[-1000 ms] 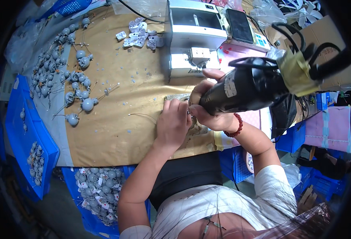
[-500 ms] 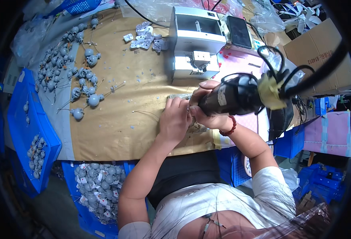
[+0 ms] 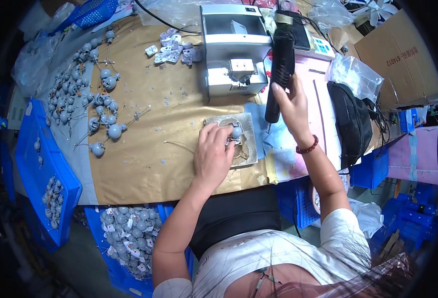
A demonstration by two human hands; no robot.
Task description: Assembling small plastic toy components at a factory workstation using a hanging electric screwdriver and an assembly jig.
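A black electric screwdriver hangs upright with its thin bit downward, to the right of a metal fixture plate. My right hand is closed on its body, thumb in front and fingers partly behind it. My left hand rests at the plate's left side, its fingertips closed on a small grey ball-shaped part seated in the plate. The lower side of that part is partly hidden by my fingers. A thin wire lies on the brown paper left of my hand.
Behind the plate stands a white machine, with white plastic pieces beside it. Grey ball parts with wires cover the left side. A blue bin of similar parts is below the table edge. A black pouch lies right.
My right hand has left the fixture and moved right, now gripping the screwdriver, which has swung upright. The ball part in the plate has come into view; my left hand stays beside it.
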